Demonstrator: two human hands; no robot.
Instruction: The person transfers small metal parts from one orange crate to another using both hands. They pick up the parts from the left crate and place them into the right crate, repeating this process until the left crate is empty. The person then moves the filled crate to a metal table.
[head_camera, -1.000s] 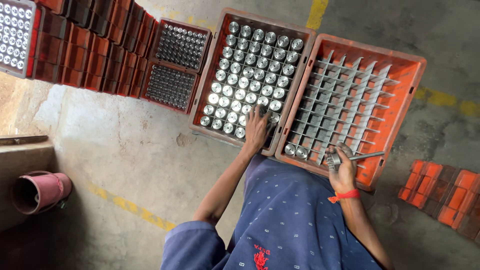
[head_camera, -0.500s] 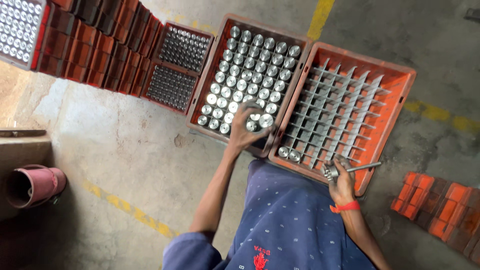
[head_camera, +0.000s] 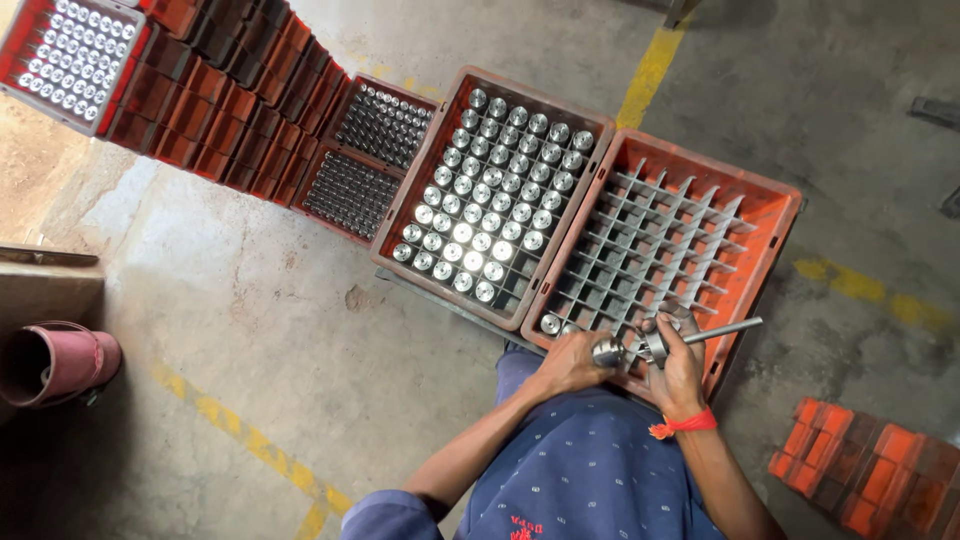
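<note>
Left hand (head_camera: 572, 362) grips a short shiny steel cylinder (head_camera: 607, 352). Right hand (head_camera: 678, 368) grips a second round steel piece (head_camera: 656, 345) mounted on a thin metal rod (head_camera: 722, 330); rod sticks out right. Both hands meet over the near edge of the orange plastic crate with a grey divider grid (head_camera: 668, 240), mostly empty cells. Just left, touching: orange crate full of steel cylinders (head_camera: 490, 195). Far left: stacked orange crates (head_camera: 215, 105). Floor is rough grey concrete with worn yellow lines (head_camera: 240, 440). Red pipe piece (head_camera: 55, 360) lies near left.
</note>
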